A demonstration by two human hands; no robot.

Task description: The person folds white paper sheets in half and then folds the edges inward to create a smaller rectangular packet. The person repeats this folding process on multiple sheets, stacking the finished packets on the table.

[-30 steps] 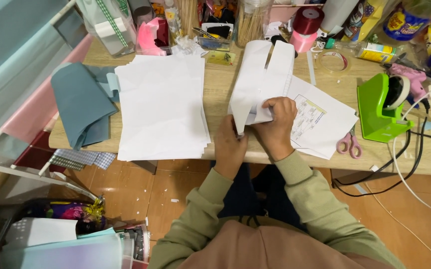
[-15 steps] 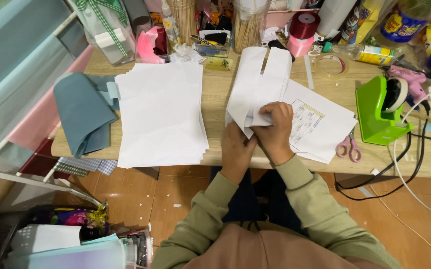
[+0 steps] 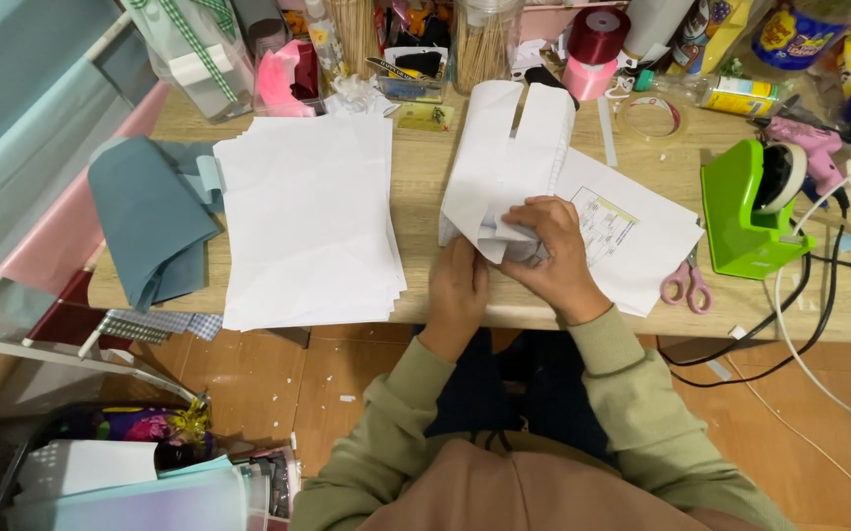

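Both hands (image 3: 504, 265) on folded paper (image 3: 504, 167) at desk edge (image 3: 583, 320).

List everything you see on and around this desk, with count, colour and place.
folded paper: one, white, desk centre, under both hands
paper stack: one, white, desk left of centre
printed sheet: one, white, under the folded paper, right
cloth: one, teal, desk left edge
tape dispenser: one, green, desk right
scissors: one pair, pink handles, front edge right
ribbon spools: two, red on pink, back of desk
tape roll: one, clear, back right
left hand: at the fold's near edge
right hand: pressing the folded paper
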